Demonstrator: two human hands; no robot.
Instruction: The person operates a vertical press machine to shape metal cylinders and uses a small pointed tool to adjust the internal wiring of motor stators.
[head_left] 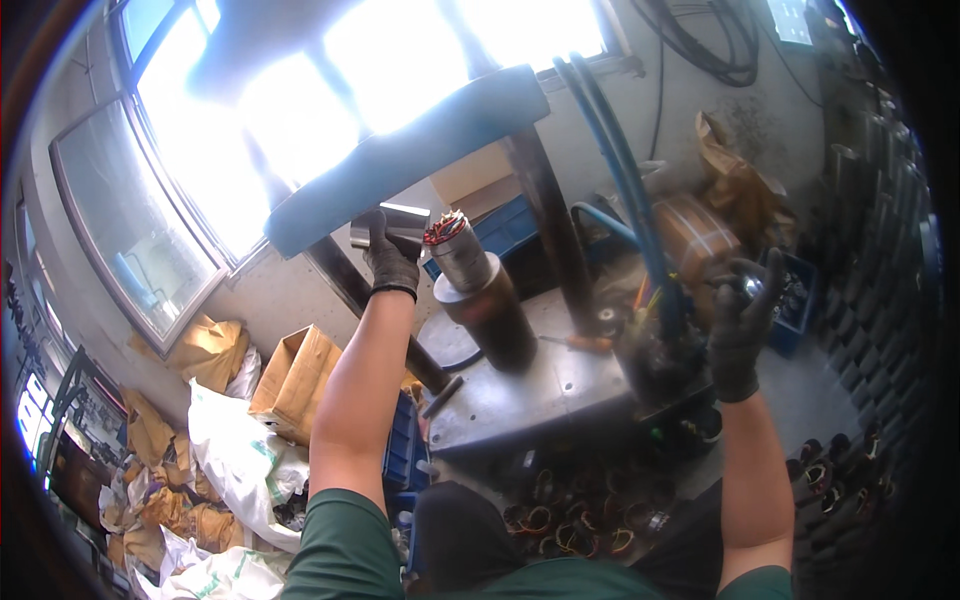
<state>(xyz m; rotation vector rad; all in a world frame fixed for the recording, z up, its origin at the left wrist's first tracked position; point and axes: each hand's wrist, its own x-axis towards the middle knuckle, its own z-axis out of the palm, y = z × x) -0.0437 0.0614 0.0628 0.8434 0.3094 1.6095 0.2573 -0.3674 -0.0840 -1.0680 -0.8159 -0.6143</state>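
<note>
Our gloved left hand [390,262] closed its grip on a short steel sleeve [392,226], just left of the upright copper-wound motor stator [458,250]; our right hand [742,325] grasped a shiny knob [752,287].

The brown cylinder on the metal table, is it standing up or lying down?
Standing up. The brown cylinder stands on end on the metal table, leaning slightly in the picture.

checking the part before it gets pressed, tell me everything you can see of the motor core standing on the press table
The motor core is a grey metal cylinder with red and copper-coloured wire ends bunched at its top. It stands tilted on a wider dark brown cylinder, which rests on the grey metal press table. The blue press beam hangs above it. The gloved left hand is right beside it, gripping a shiny metal sleeve; whether the glove touches the core cannot be told.
</note>
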